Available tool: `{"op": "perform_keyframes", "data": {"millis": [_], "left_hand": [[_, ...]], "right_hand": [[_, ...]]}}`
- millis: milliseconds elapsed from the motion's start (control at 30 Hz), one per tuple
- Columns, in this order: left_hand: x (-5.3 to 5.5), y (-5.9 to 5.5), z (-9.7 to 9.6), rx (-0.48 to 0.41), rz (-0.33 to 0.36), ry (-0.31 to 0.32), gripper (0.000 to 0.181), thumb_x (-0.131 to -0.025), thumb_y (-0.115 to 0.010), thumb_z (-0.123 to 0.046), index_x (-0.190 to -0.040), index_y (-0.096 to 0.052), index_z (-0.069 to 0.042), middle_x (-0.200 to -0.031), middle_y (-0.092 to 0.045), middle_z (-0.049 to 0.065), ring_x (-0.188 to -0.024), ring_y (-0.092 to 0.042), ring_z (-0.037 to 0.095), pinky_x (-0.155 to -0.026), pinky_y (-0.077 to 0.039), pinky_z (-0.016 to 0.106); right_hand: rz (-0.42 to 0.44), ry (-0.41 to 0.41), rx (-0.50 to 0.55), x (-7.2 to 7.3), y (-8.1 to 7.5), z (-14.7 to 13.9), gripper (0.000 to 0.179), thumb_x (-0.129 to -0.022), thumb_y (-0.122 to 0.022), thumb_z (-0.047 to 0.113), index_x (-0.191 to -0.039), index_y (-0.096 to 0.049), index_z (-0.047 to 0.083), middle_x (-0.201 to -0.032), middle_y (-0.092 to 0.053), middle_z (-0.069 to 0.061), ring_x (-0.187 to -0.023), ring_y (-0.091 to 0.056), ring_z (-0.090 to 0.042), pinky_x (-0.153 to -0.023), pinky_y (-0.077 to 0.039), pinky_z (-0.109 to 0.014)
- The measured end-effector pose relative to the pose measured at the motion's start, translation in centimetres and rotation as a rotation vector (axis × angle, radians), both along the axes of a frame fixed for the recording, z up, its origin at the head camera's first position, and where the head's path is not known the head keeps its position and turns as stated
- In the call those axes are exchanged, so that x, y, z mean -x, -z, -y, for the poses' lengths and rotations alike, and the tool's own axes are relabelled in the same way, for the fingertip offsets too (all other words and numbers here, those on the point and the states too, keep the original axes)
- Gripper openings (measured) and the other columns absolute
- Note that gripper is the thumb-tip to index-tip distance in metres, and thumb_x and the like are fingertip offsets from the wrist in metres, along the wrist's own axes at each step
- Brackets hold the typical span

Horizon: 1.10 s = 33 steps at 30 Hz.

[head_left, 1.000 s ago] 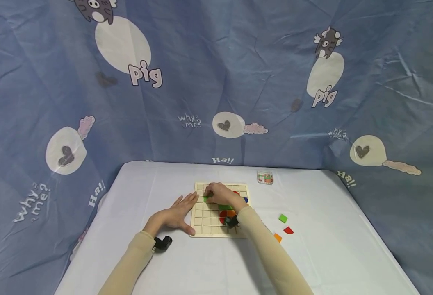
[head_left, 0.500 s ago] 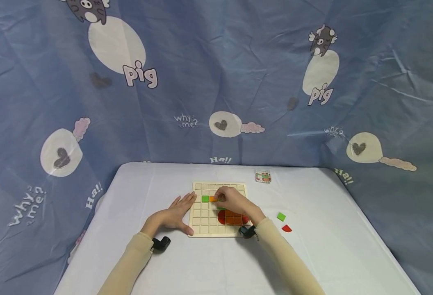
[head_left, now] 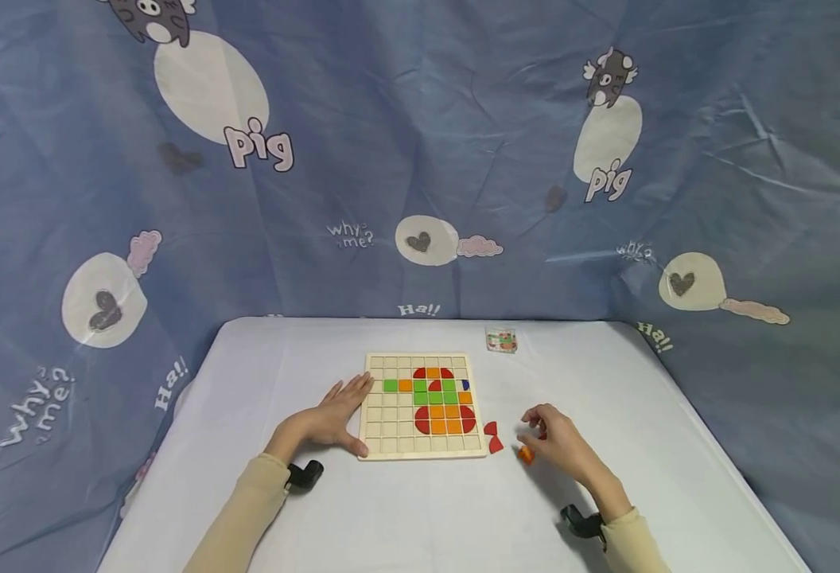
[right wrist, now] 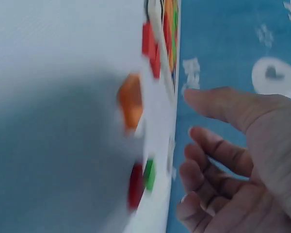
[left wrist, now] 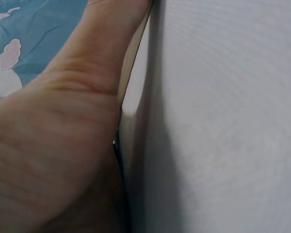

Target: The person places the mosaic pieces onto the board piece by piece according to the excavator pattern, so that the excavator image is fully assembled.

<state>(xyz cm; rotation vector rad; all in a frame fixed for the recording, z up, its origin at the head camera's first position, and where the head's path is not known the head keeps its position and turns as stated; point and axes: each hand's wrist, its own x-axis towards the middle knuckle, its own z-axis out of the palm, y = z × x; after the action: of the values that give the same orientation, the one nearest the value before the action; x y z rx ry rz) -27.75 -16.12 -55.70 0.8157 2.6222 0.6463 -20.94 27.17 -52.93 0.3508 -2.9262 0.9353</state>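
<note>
A wooden grid board lies on the table, partly filled with red, orange and green pieces and one blue piece. My left hand rests along its left edge, fingers spread; the left wrist view shows mostly the hand's side. Right of the board, my right hand hovers over loose pieces, thumb and fingers apart with nothing between them. Just beneath it is an orange piece, blurred in the right wrist view. A green piece and a red piece lie nearby, largely hidden in the head view.
Two red quarter-round pieces lie between the board's right edge and my right hand. A small pattern card is at the back of the white-covered table. Behind it hangs a blue printed curtain.
My right hand has let go of an orange square beside the green one on the board and moved right, over the loose pieces. The left hand stays at the board's edge.
</note>
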Motion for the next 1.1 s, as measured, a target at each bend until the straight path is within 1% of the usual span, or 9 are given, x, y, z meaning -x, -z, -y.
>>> {"op": "perform_keyframes", "data": {"millis": [100,200,333,500,633,833,900,1000,1100], "left_hand": [[-0.1,0.0,0.2,-0.011,-0.003,0.004,0.136,-0.059,-0.078,-0.067,-0.155,-0.006,-0.003,-0.163,0.002,0.013,-0.151,0.003,0.031,-0.122,0.004,0.053],[-0.1,0.1,0.3,-0.005,-0.006,0.009,0.136,-0.059,-0.077,-0.068,-0.155,-0.005,-0.004,-0.163,0.002,0.013,-0.151,0.003,0.031,-0.122,0.004,0.053],[-0.1,0.4,0.4,0.000,-0.006,0.005,0.137,-0.059,-0.077,-0.069,-0.155,-0.005,-0.004,-0.163,0.002,0.013,-0.151,0.003,0.031,-0.122,0.004,0.053],[-0.1,0.5,0.4,-0.001,-0.003,0.007,0.137,-0.059,-0.077,-0.069,-0.155,-0.004,-0.004,-0.163,0.002,0.013,-0.151,0.003,0.031,-0.122,0.004,0.053],[0.0,0.4,0.4,-0.003,-0.001,0.010,0.136,-0.060,-0.077,-0.069,-0.155,-0.004,-0.005,-0.163,0.003,0.012,-0.151,0.004,0.031,-0.122,0.004,0.053],[0.1,0.1,0.4,-0.011,-0.008,0.012,0.136,-0.060,-0.078,-0.068,-0.155,-0.005,-0.004,-0.163,0.002,0.013,-0.151,0.002,0.032,-0.121,0.003,0.054],[0.1,0.0,0.3,-0.017,-0.010,0.009,0.136,-0.060,-0.078,-0.067,-0.155,-0.005,-0.003,-0.163,0.002,0.013,-0.151,0.002,0.032,-0.121,0.003,0.054],[0.2,0.0,0.3,-0.019,-0.011,0.011,0.136,-0.060,-0.078,-0.067,-0.155,-0.005,-0.003,-0.163,0.002,0.013,-0.151,0.002,0.032,-0.121,0.003,0.054],[0.2,0.3,0.2,-0.013,-0.012,0.018,0.136,-0.060,-0.078,-0.067,-0.155,-0.004,-0.004,-0.164,0.003,0.012,-0.151,0.003,0.032,-0.121,0.003,0.054]], "right_hand": [[-0.027,0.071,-0.028,-0.7,0.6,-1.9,0.030,-0.079,-0.079,0.016,-0.102,-0.064,0.005,-0.094,-0.058,-0.005,-0.079,-0.052,-0.014,-0.063,-0.045,-0.024],[0.003,0.112,-0.046,-0.9,1.2,-3.1,0.027,-0.079,-0.078,0.013,-0.101,-0.064,0.004,-0.094,-0.059,-0.004,-0.078,-0.052,-0.013,-0.064,-0.046,-0.023],[0.060,0.103,-0.040,-0.6,1.7,-3.6,0.021,-0.081,-0.075,0.007,-0.098,-0.063,0.004,-0.090,-0.062,-0.003,-0.078,-0.055,-0.010,-0.065,-0.049,-0.023],[0.069,0.088,-0.051,0.1,2.0,-3.5,0.019,-0.081,-0.076,0.008,-0.096,-0.064,0.006,-0.085,-0.064,0.000,-0.075,-0.054,-0.009,-0.064,-0.049,-0.022],[0.092,0.124,-0.080,0.4,1.9,-3.3,0.016,-0.081,-0.076,0.013,-0.088,-0.063,0.007,-0.077,-0.062,0.002,-0.068,-0.051,-0.009,-0.057,-0.045,-0.021],[0.145,0.232,-0.096,0.2,1.7,-3.3,0.028,-0.081,-0.077,0.025,-0.079,-0.055,0.008,-0.067,-0.052,0.001,-0.060,-0.044,-0.011,-0.050,-0.033,-0.021],[0.144,0.229,-0.098,0.2,1.6,-3.4,0.030,-0.083,-0.075,0.031,-0.080,-0.056,0.008,-0.067,-0.052,0.001,-0.060,-0.044,-0.011,-0.050,-0.033,-0.021],[0.106,0.186,-0.071,0.0,1.5,-3.9,0.027,-0.086,-0.072,0.032,-0.086,-0.060,0.009,-0.073,-0.055,0.002,-0.065,-0.047,-0.010,-0.053,-0.037,-0.021],[0.057,0.084,-0.037,-0.3,1.6,-4.7,0.020,-0.087,-0.072,0.023,-0.099,-0.065,0.009,-0.085,-0.060,0.002,-0.074,-0.052,-0.009,-0.061,-0.044,-0.023]]}}
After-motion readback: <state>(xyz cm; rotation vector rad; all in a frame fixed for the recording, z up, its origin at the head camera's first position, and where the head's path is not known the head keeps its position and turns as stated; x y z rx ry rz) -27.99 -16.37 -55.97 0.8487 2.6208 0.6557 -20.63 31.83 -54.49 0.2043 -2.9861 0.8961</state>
